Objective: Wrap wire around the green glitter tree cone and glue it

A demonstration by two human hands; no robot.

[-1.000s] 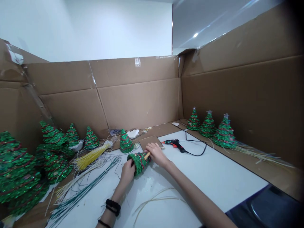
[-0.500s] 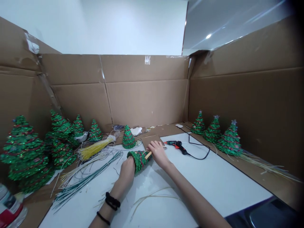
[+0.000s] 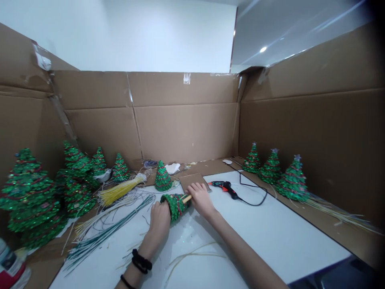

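A small green tinsel Christmas tree [image 3: 175, 208] with red trim lies tipped on its side over the white board, its open base toward the left. My left hand [image 3: 160, 218] is closed at the rim of that base, with its fingertips partly hidden there. Across the tip end my right hand [image 3: 201, 197] is closed around a short wooden stick [image 3: 187, 199], which lies against the tree's side. The tip is mostly covered by my right hand. Just beyond this hand is a flat piece of cardboard [image 3: 192, 181].
A black glue gun [image 3: 225, 187] with a cord lies right of centre. Green strands [image 3: 111, 230] and a yellow bundle [image 3: 122, 190] lie left. Finished trees stand left [image 3: 33, 200] and right [image 3: 293, 182]. Cardboard walls [image 3: 186, 128] surround the white board [image 3: 270, 228].
My left hand has drawn back slightly from the tree's base, showing more of its fingers. My right hand stays on the stick. The camera view has shifted a little.
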